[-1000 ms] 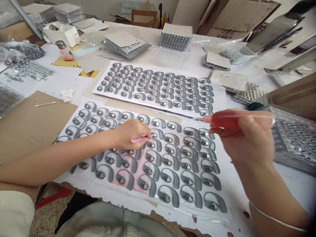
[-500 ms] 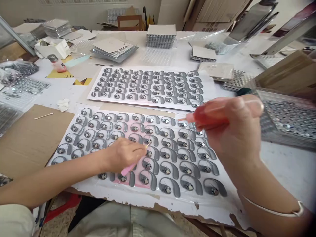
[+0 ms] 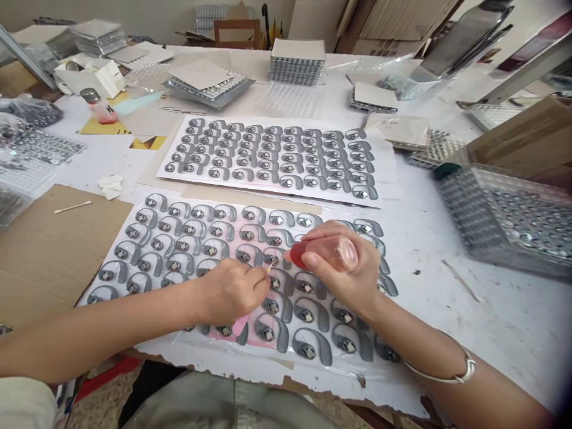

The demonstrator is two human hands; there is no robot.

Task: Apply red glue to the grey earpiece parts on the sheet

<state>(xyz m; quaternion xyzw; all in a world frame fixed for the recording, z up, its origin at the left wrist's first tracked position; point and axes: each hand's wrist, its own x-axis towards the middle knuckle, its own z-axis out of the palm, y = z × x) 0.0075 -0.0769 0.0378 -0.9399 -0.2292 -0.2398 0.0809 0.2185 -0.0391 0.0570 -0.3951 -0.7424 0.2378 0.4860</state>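
Left hand (image 3: 239, 292): grip closed round pink-handled stick (image 3: 240, 325)
Right hand (image 3: 353, 265): grip wrapped round red bottle (image 3: 326, 249)
Grey hooks (image 3: 286, 307): rows on surface (image 3: 415, 316), below both hands
Bottle tip (image 3: 287, 256): contact unclear from here

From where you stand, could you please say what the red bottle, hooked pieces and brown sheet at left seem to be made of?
Red bottle: probably plastic, glossy and translucent, its end catching highlights. Hooked pieces: perhaps plastic, smooth grey, with shiny, metallic-looking round parts. Brown sheet: likely cardboard, matte and tan.
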